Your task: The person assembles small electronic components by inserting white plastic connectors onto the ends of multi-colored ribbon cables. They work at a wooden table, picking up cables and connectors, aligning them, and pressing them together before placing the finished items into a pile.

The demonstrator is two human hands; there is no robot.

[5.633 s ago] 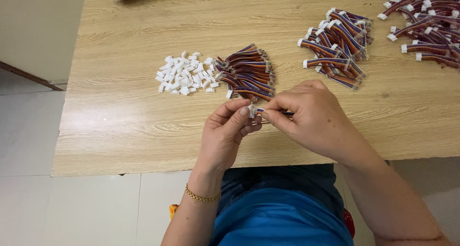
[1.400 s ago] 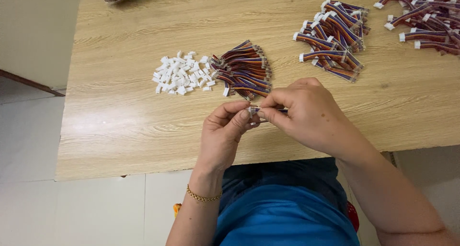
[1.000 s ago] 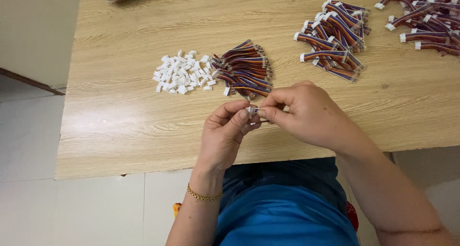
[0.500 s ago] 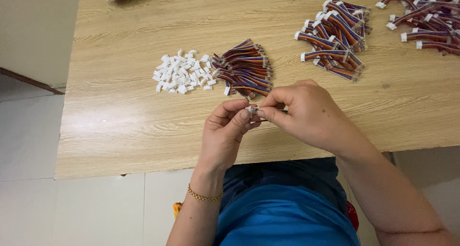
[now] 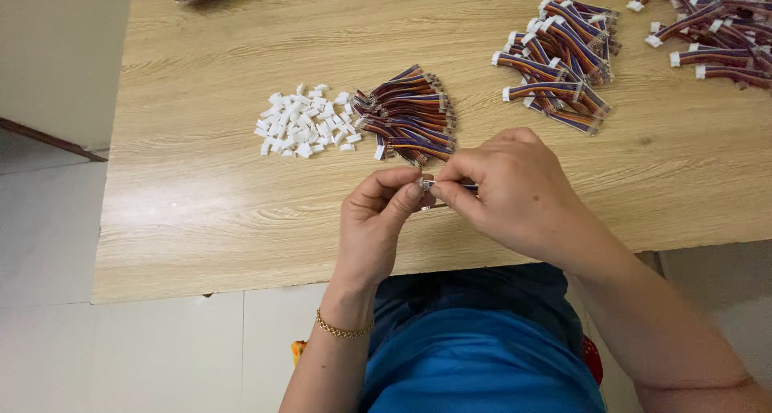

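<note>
Presently, hands: left hand (image 5: 374, 224) and right hand (image 5: 507, 192) meet over the near edge of the wooden table (image 5: 201, 196), fingertips almost touching.
Left fingers: thumb and forefinger pinched together on a small white connector housing (image 5: 425, 184).
Right fingers: closed on the short wire lead (image 5: 466, 189), which runs from the housing back under the hand; most of it is hidden.
Location of work piece: held just above the table, in front of the torso, near the loose wire bundle (image 5: 410, 117).
Handling, judged: very light; wires soft and bendable, plastic housing stiff but tiny and easy to drop. Best gripped on the housing's flat sides and on the wires close to their ends, so they do not buckle.
Stock: pile of white housings (image 5: 304, 129) just beside the bundle.
Further off: finished leads with white ends (image 5: 559, 63), a second heap (image 5: 712, 27) at the far right corner.
</note>
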